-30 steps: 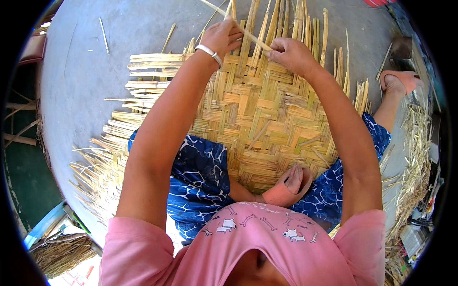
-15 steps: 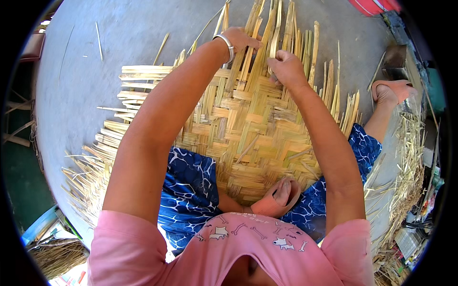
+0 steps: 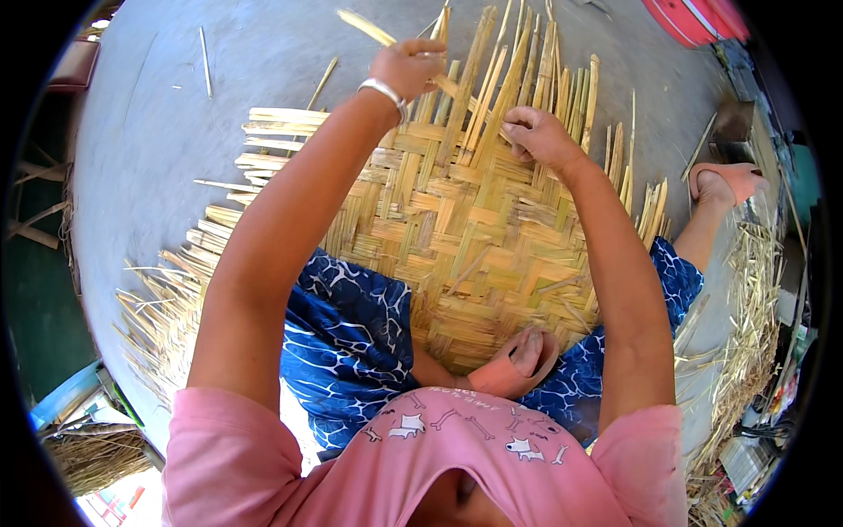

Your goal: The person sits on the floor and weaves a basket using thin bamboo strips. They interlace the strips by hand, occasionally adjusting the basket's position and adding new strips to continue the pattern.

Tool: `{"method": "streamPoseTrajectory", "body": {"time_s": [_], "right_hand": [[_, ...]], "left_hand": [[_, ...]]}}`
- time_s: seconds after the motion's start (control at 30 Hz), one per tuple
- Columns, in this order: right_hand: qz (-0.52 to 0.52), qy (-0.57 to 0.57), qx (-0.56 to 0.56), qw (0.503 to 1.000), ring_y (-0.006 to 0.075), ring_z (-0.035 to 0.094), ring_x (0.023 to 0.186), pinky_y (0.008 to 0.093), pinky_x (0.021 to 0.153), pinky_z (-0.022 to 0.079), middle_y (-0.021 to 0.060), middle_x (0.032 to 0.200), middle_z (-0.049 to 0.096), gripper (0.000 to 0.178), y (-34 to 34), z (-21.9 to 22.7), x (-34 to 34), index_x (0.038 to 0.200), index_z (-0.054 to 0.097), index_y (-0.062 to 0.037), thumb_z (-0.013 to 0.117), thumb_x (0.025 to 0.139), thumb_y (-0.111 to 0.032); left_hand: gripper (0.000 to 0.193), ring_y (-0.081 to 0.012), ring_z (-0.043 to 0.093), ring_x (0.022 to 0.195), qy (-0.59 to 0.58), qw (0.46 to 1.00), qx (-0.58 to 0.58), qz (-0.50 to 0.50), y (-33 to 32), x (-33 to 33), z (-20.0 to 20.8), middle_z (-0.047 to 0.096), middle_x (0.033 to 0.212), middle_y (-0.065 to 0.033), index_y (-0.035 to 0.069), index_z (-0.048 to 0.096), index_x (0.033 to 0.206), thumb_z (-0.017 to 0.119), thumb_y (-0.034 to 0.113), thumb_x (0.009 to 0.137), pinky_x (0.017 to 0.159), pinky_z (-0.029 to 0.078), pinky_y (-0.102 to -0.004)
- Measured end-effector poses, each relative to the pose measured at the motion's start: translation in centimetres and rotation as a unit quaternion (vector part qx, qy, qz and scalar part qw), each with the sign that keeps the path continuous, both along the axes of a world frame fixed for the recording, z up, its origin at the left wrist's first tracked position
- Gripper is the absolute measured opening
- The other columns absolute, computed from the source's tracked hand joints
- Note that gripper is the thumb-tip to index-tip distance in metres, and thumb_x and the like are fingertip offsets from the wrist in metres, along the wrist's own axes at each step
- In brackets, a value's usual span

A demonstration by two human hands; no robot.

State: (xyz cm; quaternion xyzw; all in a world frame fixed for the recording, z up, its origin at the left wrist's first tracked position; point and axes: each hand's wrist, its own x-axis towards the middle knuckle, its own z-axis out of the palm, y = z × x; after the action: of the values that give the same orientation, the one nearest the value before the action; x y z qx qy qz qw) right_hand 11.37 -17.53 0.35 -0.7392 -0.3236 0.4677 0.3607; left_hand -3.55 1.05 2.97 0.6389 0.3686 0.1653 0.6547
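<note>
Gripping a long pale bamboo strip (image 3: 386, 35) in my left hand (image 3: 408, 68), I hold it over the far edge of the flat woven bamboo mat (image 3: 457, 237); my right hand (image 3: 537, 136) pinches the mat's upright strips there.

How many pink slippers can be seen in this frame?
2: one slipper rests on the woven bamboo mat near the body; the other is at far right on the concrete floor. None seems hidden.
</note>
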Motion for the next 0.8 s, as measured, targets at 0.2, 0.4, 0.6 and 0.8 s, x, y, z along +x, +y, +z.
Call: {"method": "streamPoseTrajectory", "body": {"time_s": [0.2, 0.4, 0.6, 0.8], "right_hand": [[0.015, -0.079, -0.004, 0.997, 0.0157, 0.061, 0.064, 0.0294, 0.058, 0.050, 0.0075, 0.078, 0.061, 0.019, 0.3, 0.3, -0.8, 0.097, 0.060, -0.0006, 0.059, 0.086, -0.015], [0.057, -0.405, 0.053, 0.911, 0.0361, 0.058, 0.084, 0.0421, 0.076, 0.047, 0.0181, 0.091, 0.058, 0.011, 0.4, 2.1, -4.0, 0.088, 0.055, -0.0011, 0.058, 0.081, -0.009], [0.108, -0.389, 0.166, 0.900, 0.0347, 0.058, 0.092, 0.0433, 0.081, 0.046, 0.0183, 0.102, 0.057, 0.021, 4.7, 2.9, -8.1, 0.103, 0.059, -0.0033, 0.055, 0.084, -0.011], [0.125, -0.291, 0.016, 0.948, 0.0307, 0.062, 0.081, 0.0397, 0.073, 0.048, 0.0144, 0.084, 0.065, 0.026, 8.2, 2.7, -8.3, 0.099, 0.064, -0.0041, 0.061, 0.082, -0.025]], "left_hand": [[0.023, -0.0155, 0.065, 0.083, 0.057, 0.994, 0.002, 0.098, -0.3, -6.0, -1.0, 0.065, 0.094, -0.0070, 0.003, 0.063, 0.108, 0.058, 0.006, 0.086, 0.066, 0.053, -0.0219], [0.019, -0.0154, 0.065, 0.080, 0.067, 0.989, -0.039, 0.125, 0.5, -6.8, -1.6, 0.064, 0.096, -0.0078, 0.003, 0.063, 0.105, 0.058, 0.006, 0.086, 0.064, 0.053, -0.0216], [0.017, -0.0144, 0.063, 0.083, -0.014, 0.983, -0.178, 0.046, 2.4, -8.5, -2.0, 0.063, 0.094, -0.0060, 0.004, 0.061, 0.104, 0.056, 0.006, 0.089, 0.071, 0.054, -0.0230], [0.016, -0.0151, 0.061, 0.090, -0.076, 0.975, -0.210, -0.004, 2.9, -8.6, -2.3, 0.061, 0.103, -0.0068, 0.005, 0.061, 0.105, 0.054, 0.006, 0.090, 0.079, 0.053, -0.0252]]}}
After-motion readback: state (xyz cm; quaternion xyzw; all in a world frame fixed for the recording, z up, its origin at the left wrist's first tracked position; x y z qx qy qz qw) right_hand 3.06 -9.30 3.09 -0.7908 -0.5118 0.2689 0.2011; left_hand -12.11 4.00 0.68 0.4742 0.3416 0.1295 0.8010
